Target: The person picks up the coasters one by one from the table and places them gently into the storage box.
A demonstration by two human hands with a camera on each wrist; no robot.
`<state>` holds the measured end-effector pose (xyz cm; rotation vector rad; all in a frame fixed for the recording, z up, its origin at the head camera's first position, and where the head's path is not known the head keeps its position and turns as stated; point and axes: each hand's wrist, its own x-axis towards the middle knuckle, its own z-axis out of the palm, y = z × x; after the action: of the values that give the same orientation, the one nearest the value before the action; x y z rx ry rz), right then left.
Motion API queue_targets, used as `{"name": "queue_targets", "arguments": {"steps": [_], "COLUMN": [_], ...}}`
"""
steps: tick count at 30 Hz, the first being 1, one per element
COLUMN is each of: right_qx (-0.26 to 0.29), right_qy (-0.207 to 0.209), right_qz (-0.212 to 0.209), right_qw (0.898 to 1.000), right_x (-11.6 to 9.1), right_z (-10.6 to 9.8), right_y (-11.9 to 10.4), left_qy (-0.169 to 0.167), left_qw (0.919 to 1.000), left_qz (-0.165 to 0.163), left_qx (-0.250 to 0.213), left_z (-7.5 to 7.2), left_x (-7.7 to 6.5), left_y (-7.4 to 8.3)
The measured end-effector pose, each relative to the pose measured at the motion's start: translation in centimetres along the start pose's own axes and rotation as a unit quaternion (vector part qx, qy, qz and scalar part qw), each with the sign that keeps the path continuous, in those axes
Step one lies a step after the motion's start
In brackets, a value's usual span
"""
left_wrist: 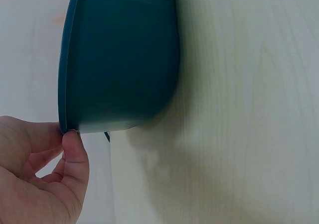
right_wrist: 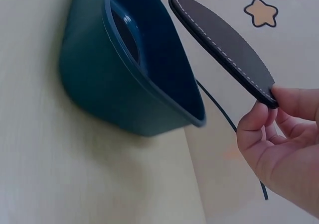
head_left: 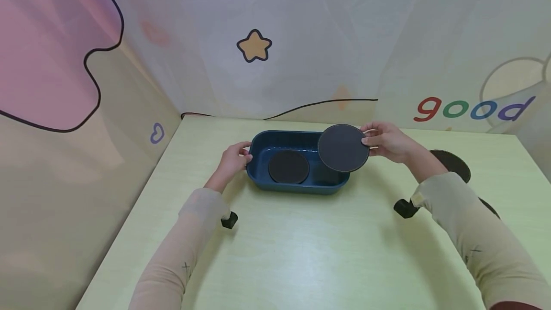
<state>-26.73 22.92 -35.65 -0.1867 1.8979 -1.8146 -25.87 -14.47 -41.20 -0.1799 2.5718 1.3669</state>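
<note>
A dark blue oblong basin [head_left: 297, 189] stands on the table with one round black coaster [head_left: 289, 167] lying flat inside, toward its left. At the basin's left end, my left hand [head_left: 234, 158] pinches the rim between thumb and fingers; the left wrist view shows this hand [left_wrist: 47, 171] at the rim's edge. My right hand [head_left: 386, 142] holds a second round coaster [head_left: 343, 148] by its right edge, tilted above the basin's right end. Pale stitching runs around this coaster [right_wrist: 224, 42] in the right wrist view, where thumb and fingertips pinch its edge.
Another black coaster [head_left: 454, 164] lies on the table [head_left: 301, 252] at the right, partly hidden by my right forearm. A further dark round edge [head_left: 490, 207] shows behind the sleeve. A printed cloth backdrop [head_left: 301, 61] rises behind and along the left.
</note>
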Motion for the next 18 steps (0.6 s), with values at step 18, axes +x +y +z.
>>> {"name": "queue_targets", "arguments": {"steps": [18], "right_qx": [0.002], "right_qy": [0.027], "right_qz": [0.029], "right_qw": [0.999], "right_x": [4.4], "right_z": [5.7], "right_y": [1.7], "left_qy": [-0.003], "left_qw": [1.0000], "left_qz": [0.006], "left_qx": [-0.008], "left_z": [0.0], "left_x": [0.0], "left_y": [-0.1]}}
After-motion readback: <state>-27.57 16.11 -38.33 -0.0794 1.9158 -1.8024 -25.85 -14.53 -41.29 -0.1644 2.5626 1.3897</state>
